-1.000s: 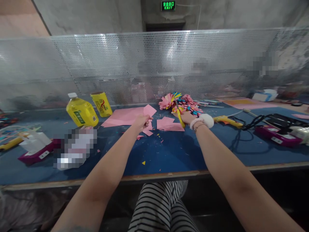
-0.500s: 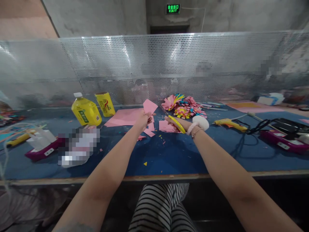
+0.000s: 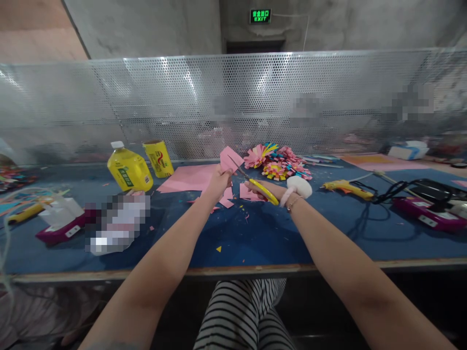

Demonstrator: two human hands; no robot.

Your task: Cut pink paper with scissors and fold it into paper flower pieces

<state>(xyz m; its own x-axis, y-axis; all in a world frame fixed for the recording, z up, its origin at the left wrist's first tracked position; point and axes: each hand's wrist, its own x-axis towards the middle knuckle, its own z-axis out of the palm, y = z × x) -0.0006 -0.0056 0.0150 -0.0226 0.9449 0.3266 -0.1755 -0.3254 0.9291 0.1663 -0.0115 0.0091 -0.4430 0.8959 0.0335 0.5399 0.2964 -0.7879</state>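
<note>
My left hand (image 3: 221,179) pinches a small piece of pink paper (image 3: 229,156), held upright above the table. My right hand (image 3: 260,188) grips yellow-handled scissors (image 3: 269,192), whose blades reach left across the pink piece. Whether the blades are cutting into it I cannot tell. Below the scissors lies a stack of small pink paper pieces (image 3: 247,193). Behind my left hand are larger pink sheets (image 3: 186,177). Loose pink cut-offs (image 3: 226,198) lie under my hands.
Paper flowers (image 3: 279,163) sit near the perforated metal screen (image 3: 164,107). At left stand a bottle of yellow liquid (image 3: 129,167), a yellow can (image 3: 158,159) and a purple box (image 3: 63,231). A yellow glue gun (image 3: 348,188), its cable and another purple box (image 3: 428,214) lie at right.
The scissors have moved left and their blades now overlap the pink piece. My left hand has shifted slightly to the right, and the paper has turned a little.
</note>
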